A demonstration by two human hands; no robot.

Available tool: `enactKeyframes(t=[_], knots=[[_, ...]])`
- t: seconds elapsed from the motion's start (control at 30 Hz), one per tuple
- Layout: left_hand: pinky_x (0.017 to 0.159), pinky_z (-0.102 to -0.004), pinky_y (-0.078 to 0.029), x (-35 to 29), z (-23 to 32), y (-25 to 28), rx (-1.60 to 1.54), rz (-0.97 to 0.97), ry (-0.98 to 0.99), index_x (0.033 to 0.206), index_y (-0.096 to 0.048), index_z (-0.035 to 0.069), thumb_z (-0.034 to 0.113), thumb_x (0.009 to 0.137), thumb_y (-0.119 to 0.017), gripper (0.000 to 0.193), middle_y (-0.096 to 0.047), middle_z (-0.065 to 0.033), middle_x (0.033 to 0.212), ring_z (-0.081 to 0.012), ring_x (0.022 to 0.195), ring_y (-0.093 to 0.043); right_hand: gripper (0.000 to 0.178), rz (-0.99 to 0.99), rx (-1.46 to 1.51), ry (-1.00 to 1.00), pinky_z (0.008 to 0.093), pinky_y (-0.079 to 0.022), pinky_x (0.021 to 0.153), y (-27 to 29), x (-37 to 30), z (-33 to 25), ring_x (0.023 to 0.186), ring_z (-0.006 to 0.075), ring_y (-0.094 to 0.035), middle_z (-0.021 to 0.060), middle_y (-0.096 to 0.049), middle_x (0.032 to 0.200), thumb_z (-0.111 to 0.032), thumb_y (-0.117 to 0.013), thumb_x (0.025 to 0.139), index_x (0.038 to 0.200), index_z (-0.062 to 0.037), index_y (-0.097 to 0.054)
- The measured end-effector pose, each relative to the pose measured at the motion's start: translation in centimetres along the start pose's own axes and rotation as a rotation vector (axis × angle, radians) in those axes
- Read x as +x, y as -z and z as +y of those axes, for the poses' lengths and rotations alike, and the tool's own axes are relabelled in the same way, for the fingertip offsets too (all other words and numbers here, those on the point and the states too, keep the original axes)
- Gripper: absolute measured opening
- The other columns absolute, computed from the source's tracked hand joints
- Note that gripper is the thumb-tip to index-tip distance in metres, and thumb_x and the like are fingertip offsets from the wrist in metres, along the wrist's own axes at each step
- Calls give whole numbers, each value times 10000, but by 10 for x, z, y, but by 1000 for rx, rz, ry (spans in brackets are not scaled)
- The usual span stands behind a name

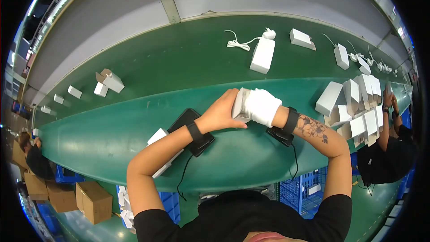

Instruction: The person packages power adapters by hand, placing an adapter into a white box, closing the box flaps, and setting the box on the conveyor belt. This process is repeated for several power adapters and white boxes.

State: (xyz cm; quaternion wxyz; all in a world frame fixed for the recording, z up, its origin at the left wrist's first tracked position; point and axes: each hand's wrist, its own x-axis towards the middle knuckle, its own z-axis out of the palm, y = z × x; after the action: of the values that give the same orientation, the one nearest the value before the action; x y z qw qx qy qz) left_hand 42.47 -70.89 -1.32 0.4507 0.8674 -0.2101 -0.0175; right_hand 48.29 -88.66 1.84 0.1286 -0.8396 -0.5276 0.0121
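Observation:
Above the middle of the green bench, my left hand (pixel 220 113) holds a small white box (pixel 240 113), fingers behind it and thumb along its near side. My right hand (pixel 264 106), in a white glove, is curled and pressed against the same box from the right. Its fingertips are mostly hidden by the box and glove. Below my left wrist lies a black device (pixel 183 123) with a cable, partly covered by the arm. A smaller black device (pixel 280 137) with a cable sits under my right wrist. White boxes (pixel 157 137) stick out from beneath my left forearm.
On the far ledge are a white box (pixel 263 56) with a white plug and cable, and more boxes (pixel 301 39). Open white boxes (pixel 358 103) are piled at right near a co-worker (pixel 387 152). A blue crate (pixel 309 188) and cardboard cartons (pixel 93 200) stand below the bench.

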Motion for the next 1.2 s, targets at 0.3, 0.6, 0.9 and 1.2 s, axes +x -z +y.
enactKeyframes(t=[0.3,0.6,0.9,1.2], knots=[[882,-336,-476,12,-119,155,-164,546,230,1249,-451,27,160,644,-845,734,-591,-68,1109,-175,1025,-571,388,413,-269,-421,371,-448,948,52,39,200,1125,316,-540,121,-516,1300,-121,-684,752,1135,-113,-621],[909,-335,-456,-30,-126,137,389,715,224,1272,-433,37,91,682,-782,688,-530,-98,1196,-184,1079,-534,336,55,-230,-763,410,-471,885,-3,86,286,1026,351,-592,134,-603,1149,-307,-654,797,1100,-172,-601],[904,-349,-470,33,39,16,-866,-12,332,1329,-402,-3,467,949,-442,606,-599,-161,1108,-231,1029,-594,310,433,10,-543,412,-497,726,85,50,181,880,349,-630,152,-657,940,-261,-651,809,1069,-117,-565],[710,-340,-466,130,12,-108,-2155,11,157,1118,-498,10,722,823,-430,773,-587,-88,813,-173,762,-567,264,392,-244,-86,393,-505,705,110,-127,38,825,320,-626,144,-621,935,-163,-734,699,896,-48,-603]])
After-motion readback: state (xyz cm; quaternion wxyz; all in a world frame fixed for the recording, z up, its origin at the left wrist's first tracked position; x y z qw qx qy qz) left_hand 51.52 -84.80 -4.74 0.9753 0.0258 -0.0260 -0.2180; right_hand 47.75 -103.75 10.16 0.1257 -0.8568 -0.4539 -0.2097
